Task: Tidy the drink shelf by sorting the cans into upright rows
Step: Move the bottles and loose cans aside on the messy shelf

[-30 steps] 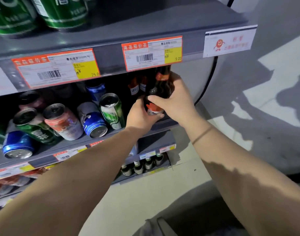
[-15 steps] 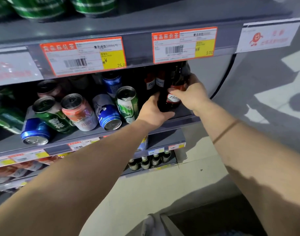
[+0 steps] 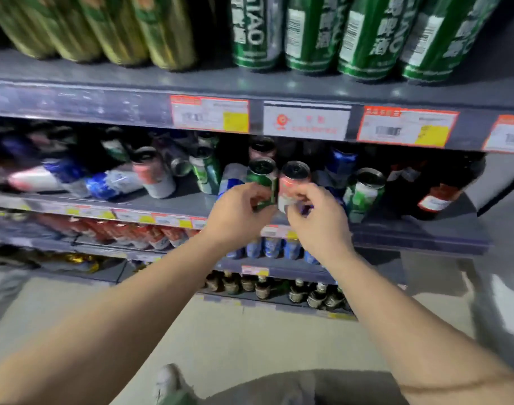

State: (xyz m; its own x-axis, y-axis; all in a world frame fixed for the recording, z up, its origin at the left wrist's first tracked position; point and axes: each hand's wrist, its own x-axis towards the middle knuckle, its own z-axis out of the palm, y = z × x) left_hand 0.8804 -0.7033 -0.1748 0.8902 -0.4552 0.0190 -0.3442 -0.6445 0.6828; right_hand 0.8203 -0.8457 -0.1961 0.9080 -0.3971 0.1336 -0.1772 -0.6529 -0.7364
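The shelf (image 3: 191, 201) carries a jumble of cans, many lying tipped at its left end, with dark bottles (image 3: 438, 185) at its right. Near the front edge stand a green can (image 3: 263, 182) and, just beside it, a pink can (image 3: 293, 182). The left hand (image 3: 238, 213) grasps the green one low on its side; the right hand (image 3: 320, 220) clasps the pink one likewise. Full cans are probably stiff, smooth and fairly heavy, so mid-body grips suit best.
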